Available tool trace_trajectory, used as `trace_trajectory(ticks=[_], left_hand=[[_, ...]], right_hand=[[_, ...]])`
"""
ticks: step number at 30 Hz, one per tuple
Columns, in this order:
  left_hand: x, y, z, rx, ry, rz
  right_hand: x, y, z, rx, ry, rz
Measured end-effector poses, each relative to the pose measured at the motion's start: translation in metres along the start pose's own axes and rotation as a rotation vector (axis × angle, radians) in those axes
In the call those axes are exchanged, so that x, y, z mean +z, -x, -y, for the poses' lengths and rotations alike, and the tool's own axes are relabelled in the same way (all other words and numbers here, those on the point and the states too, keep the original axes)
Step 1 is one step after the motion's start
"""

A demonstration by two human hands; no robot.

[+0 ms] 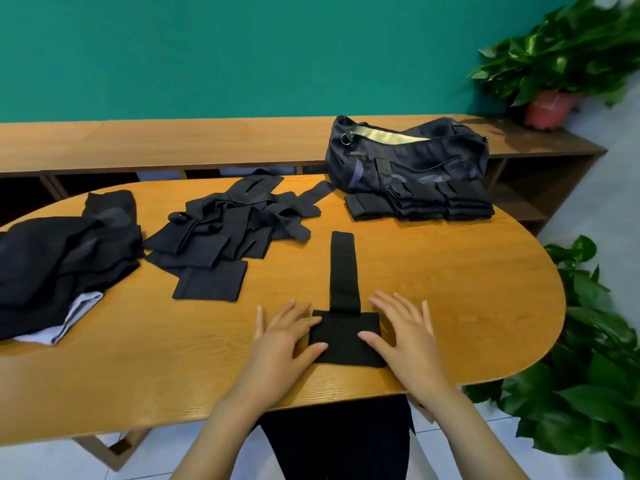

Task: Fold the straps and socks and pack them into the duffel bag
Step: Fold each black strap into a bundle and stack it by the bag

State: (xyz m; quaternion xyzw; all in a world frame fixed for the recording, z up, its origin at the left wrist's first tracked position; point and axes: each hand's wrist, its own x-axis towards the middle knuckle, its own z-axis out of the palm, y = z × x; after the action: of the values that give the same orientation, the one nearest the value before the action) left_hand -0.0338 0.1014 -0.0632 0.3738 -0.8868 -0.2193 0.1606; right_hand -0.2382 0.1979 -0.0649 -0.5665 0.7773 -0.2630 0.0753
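At ten o'clock the socks (65,258) lie piled on the counter (467,278), with loose straps (228,230) at eleven. My left grip (280,337) lies flat, fingers spread, pressing the left edge of the strap (343,337) before me, its tail running toward twelve. My right grip (408,330) presses the right edge likewise. I should pin the pad and fold the tail back squarely, edges matched. The folded straps (422,202) and duffel bag (408,154) sit at one o'clock.
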Motion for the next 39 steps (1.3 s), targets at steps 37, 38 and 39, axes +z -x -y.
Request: trace_trajectory(ticks=[37,38,39], left_hand=[[0.018,0.018,-0.024,-0.167,0.121,-0.078],[0.019,0.018,-0.026,-0.174,0.103,-0.084],[0.020,0.017,-0.028,-0.181,0.094,-0.103]], right_hand=[[0.032,0.029,0.008,-0.054,-0.082,-0.183],[0.032,0.028,0.009,-0.046,-0.077,-0.183],[0.032,0.027,0.009,-0.038,-0.074,-0.185]])
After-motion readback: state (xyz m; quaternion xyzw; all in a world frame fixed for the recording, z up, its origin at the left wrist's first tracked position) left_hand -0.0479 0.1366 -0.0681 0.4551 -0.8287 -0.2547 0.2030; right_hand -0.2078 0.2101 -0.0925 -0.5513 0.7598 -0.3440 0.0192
